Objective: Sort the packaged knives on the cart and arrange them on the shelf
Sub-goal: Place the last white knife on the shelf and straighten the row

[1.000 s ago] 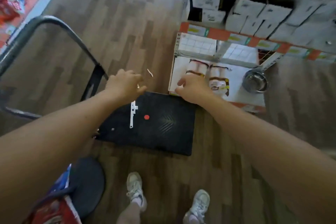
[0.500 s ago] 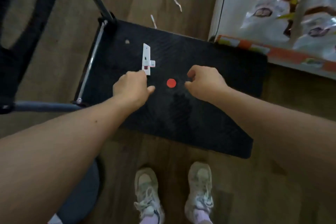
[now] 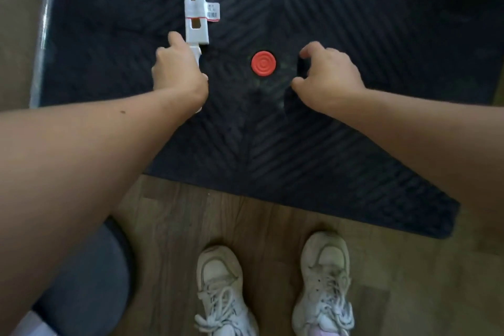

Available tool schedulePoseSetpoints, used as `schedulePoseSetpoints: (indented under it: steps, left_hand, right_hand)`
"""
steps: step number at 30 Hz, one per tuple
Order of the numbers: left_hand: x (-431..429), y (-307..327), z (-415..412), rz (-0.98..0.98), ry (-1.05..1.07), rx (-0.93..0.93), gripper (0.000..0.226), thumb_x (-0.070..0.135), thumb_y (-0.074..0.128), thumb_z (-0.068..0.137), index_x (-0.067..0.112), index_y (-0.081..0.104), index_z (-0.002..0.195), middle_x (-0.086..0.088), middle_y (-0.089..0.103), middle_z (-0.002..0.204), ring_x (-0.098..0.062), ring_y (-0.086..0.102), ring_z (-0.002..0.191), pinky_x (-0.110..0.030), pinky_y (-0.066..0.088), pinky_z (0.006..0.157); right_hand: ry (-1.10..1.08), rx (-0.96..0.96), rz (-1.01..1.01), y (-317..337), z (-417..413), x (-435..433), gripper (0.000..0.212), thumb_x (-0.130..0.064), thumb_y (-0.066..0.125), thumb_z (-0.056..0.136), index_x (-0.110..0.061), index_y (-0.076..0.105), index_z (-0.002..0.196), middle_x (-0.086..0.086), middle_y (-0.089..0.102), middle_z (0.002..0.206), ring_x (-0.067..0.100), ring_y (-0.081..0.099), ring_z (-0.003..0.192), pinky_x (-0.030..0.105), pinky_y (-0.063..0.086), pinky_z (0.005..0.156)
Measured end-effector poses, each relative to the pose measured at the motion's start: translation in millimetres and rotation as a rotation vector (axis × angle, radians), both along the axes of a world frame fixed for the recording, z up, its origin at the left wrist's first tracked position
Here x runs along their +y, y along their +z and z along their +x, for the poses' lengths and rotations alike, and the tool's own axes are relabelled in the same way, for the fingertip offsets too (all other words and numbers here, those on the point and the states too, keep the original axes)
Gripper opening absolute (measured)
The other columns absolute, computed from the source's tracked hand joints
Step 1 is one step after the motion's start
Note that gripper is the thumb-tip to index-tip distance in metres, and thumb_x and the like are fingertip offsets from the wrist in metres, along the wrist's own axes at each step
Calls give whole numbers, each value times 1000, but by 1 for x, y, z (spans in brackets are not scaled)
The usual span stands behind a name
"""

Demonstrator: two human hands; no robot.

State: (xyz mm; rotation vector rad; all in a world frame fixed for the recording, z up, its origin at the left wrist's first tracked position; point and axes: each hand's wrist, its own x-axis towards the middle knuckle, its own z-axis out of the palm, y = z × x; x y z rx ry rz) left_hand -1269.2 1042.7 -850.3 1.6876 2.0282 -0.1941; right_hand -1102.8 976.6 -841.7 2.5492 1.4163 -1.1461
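A white packaged knife (image 3: 195, 5) lies on the black ribbed cart deck (image 3: 327, 123), blade sheath pointing away from me, with a small barcode tag on its right side. My left hand (image 3: 178, 73) grips its handle, fingers curled round it, so most of the handle is hidden. My right hand (image 3: 326, 78) hovers over the deck to the right, fingers loosely curled and holding nothing. The shelf is out of view.
A red round disc (image 3: 263, 63) sits on the deck between my hands. The cart's metal side rail (image 3: 41, 35) runs along the left. My two white sneakers (image 3: 221, 292) stand on the wooden floor (image 3: 272, 226) below. A dark rounded object (image 3: 90, 289) lies bottom left.
I have bent closer to the cart. My left hand has closed round the knife's handle; before it was just short of it. My right hand stays right of the red disc.
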Motion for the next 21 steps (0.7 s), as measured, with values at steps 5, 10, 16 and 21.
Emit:
schedulePoseSetpoints:
  steps: [5,10,16,21]
  left_hand:
    - [7,8,-1,2,132,-46,36,14,61,87,6,48,119,-13,56,121,-31,56,110,-38,45,85]
    - [8,36,7,-7,156,-94,31,17,61,87,8,52,115,-10,60,117,-27,57,107,-32,41,76]
    - [6,107,28,20,120,-170,22,21,59,89,11,56,108,-9,61,114,-26,58,104,-30,40,74]
    - [5,195,46,23,79,-220,17,16,61,87,14,59,103,-11,62,113,-30,60,105,-37,51,89]
  right_hand:
    - [14,23,-27,11,3,2,43,-24,53,89,-18,43,131,6,55,124,27,52,113,34,40,82]
    - [42,44,-83,44,10,4,44,-26,53,91,-18,40,133,7,59,118,27,56,107,35,45,80]
    - [28,20,-86,116,21,14,46,-29,54,92,-18,40,134,9,55,122,26,57,105,37,50,82]
    - [26,-10,-62,212,34,26,46,-29,55,91,-18,41,133,9,54,122,28,56,107,41,52,86]
